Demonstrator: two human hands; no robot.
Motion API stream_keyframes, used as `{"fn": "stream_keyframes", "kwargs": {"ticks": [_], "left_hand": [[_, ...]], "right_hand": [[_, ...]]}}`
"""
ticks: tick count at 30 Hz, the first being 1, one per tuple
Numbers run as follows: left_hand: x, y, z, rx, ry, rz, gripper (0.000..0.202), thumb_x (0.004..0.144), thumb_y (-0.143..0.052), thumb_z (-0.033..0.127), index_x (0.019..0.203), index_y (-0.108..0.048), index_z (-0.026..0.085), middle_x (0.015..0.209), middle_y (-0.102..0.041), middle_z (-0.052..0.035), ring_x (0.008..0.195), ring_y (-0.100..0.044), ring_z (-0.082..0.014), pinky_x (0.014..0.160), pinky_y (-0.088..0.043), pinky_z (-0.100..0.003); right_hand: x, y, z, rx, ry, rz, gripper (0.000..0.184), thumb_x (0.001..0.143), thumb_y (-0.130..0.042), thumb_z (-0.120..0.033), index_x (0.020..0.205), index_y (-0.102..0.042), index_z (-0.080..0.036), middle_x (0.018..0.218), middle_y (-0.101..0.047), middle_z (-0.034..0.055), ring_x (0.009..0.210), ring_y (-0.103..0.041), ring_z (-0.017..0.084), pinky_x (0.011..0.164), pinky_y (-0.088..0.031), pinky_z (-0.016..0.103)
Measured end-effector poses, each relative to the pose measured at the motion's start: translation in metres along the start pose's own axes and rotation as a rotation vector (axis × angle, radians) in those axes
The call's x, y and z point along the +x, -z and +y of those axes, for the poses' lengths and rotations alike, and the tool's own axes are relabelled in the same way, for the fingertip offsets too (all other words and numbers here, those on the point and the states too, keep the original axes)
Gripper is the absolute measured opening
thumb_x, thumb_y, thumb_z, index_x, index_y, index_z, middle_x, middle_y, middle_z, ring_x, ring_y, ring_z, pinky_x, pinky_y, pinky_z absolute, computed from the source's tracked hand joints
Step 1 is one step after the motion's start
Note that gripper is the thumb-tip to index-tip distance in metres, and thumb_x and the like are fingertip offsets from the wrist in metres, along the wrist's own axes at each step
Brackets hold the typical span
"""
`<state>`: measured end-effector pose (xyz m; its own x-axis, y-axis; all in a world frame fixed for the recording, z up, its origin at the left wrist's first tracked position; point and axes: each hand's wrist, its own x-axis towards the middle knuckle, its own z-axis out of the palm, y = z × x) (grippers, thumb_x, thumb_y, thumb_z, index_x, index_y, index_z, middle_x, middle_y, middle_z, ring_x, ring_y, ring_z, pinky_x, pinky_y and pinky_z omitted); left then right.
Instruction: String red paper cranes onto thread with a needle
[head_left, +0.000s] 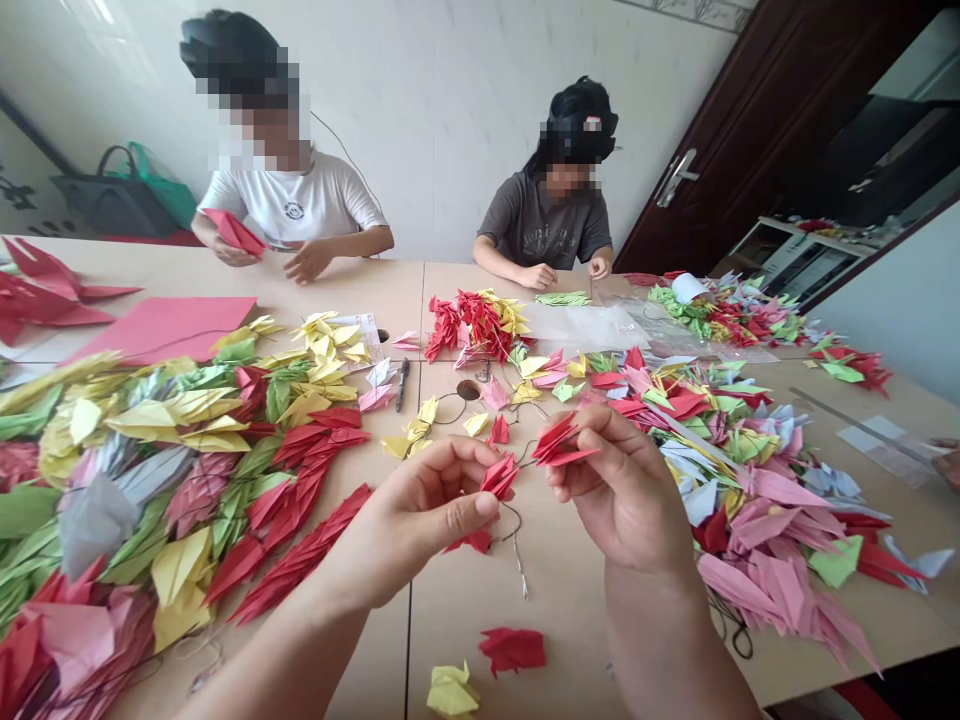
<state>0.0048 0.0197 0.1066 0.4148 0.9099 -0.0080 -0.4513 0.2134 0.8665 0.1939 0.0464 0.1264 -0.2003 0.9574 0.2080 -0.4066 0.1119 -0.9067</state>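
Fingers are hiding part of the red paper crane that the right hand is pinching, while the left hand is pinching a second red crane at its fingertips, so the exact grip on each is hard to make out. The hands are held apart, with both cranes between them above the wooden table. A third red crane is hanging just below the left hand, partly tucked behind it. Dark thread is looping down from the cranes toward a thin, bright metal tip, too small to name. Both forearms are running off the bottom of the view. Heaps of folded paper cranes are covering much of the table on both sides, in red, pink, yellow, green and pale blue. A black marker is lying beyond the hands, near a clear plastic sheet and a pink paper sheet. Across the table, two co-workers are sitting with their hands among more paper, one person's hand holding red folded paper. Another person's hand is showing at the right edge, cut off by the frame, near a metal ruler.
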Motion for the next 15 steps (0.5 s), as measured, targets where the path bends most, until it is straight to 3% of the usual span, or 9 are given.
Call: {"fn": "stream_keyframes", "kwargs": {"ticks": [7,12,15], "left_hand": [[-0.002,-0.002,0.001,-0.029,0.007,0.023,0.020,0.089,-0.067,0.034,0.102,-0.060,0.020,0.084,-0.069,-0.0032,0.070,-0.065,-0.0132,0.060,-0.049,-0.021],[-0.004,-0.003,-0.001,-0.034,-0.005,0.001,0.017,0.090,-0.066,0.031,0.101,-0.059,0.020,0.087,-0.068,-0.0032,0.077,-0.066,-0.0141,0.066,-0.052,-0.023],[-0.003,-0.002,-0.003,-0.002,-0.042,0.012,0.017,0.088,-0.069,0.029,0.099,-0.061,0.019,0.087,-0.066,-0.0020,0.077,-0.063,-0.0123,0.068,-0.052,-0.022]], "right_hand": [[-0.006,0.000,0.005,-0.006,0.017,-0.171,0.011,0.090,-0.066,-0.028,0.083,-0.066,-0.020,0.072,-0.062,-0.0009,0.052,-0.057,0.007,0.042,-0.047,0.016],[-0.009,-0.006,0.014,-0.155,0.045,-0.134,0.011,0.091,-0.065,-0.031,0.085,-0.065,-0.022,0.079,-0.066,0.0009,0.055,-0.056,0.009,0.046,-0.048,0.020],[-0.010,-0.010,0.016,-0.249,0.081,-0.097,0.012,0.091,-0.065,-0.032,0.084,-0.065,-0.022,0.073,-0.062,0.0002,0.055,-0.054,0.010,0.047,-0.046,0.022]]}}
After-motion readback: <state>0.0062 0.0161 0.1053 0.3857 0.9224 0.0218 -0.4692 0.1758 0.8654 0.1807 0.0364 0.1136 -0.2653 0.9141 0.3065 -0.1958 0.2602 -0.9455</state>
